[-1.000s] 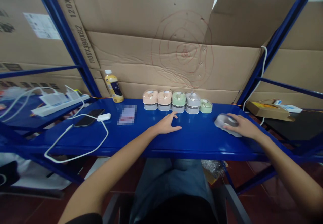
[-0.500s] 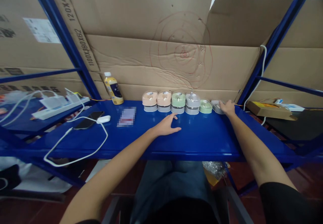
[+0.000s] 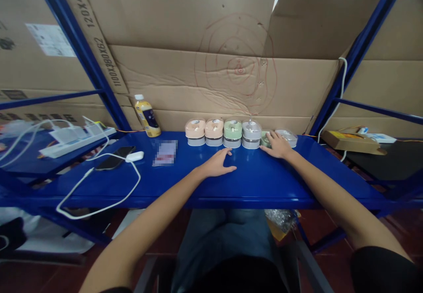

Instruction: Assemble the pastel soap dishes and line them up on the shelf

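On the blue shelf top my left hand (image 3: 218,163) rests with its thumb and fingers apart, holding nothing, just in front of a row of small clear-lidded boxes. The row runs from two pink boxes (image 3: 195,130) to a tall green box (image 3: 232,131) and a tall grey box (image 3: 251,132). My right hand (image 3: 278,145) has its fingers and thumb around a low green box (image 3: 265,139) at the right of these, covering much of it. Behind that hand, a low grey box (image 3: 288,137) with a clear lid ends the row.
A yellow drink bottle (image 3: 147,116) stands at the back left. In front of it lie a blurred-out card (image 3: 165,153), a phone (image 3: 115,157) and a white cable (image 3: 140,178). Cardboard (image 3: 165,81) backs the shelf. A brown carton (image 3: 352,142) sits beyond the right post.
My right hand has left the low grey box and shifted left onto the low green box. My left hand has stayed in place.
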The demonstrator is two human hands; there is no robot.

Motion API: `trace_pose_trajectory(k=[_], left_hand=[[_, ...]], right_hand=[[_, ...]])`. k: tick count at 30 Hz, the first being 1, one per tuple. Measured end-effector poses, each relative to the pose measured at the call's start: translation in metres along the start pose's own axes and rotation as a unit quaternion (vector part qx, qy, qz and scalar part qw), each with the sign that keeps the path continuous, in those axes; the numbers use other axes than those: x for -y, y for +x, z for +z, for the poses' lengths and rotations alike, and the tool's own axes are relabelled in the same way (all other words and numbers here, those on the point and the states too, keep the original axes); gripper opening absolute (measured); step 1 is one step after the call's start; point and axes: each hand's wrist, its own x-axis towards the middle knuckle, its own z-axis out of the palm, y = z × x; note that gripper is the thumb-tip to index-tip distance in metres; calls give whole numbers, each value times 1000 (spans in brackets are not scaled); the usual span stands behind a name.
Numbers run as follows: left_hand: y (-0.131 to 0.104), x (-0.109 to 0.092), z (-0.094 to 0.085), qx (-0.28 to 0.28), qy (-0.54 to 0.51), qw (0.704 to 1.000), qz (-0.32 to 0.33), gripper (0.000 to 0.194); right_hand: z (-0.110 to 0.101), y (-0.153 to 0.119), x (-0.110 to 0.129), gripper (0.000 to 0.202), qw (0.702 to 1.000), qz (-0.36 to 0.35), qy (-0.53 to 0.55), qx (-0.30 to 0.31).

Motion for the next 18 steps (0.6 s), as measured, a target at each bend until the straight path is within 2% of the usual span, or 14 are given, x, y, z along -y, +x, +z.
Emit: trace_pose_trajectory(k=[3, 5, 8, 10, 12, 15, 18], left_hand=[[0, -2, -1, -4, 0, 1000, -1, 78], [0, -4, -1, -2, 3, 1000, -2, 78], [-1, -6, -2, 1, 8, 1000, -3, 81], [-2, -7, -3, -1, 1, 1000, -3, 87], [-1, -7, -3, -6, -18, 1000, -1, 97], [0, -6, -1, -8, -68, 998, -7, 112], [0, -5, 0, -14, -112, 994, -13, 124]], right_hand=[[-16, -20, 6, 71, 1000, 15, 22, -17], [-27, -30, 9, 77, 995, 92, 36, -15], [-39, -37, 14, 87, 979, 189, 55, 44], [-43, -41, 16, 86, 977, 187, 62, 81], [-44, -45, 21, 84, 984, 138, 76, 87], [-44, -49, 38, 84, 985, -6, 155, 72], [-45, -44, 66, 87, 950, -157, 264, 49]])
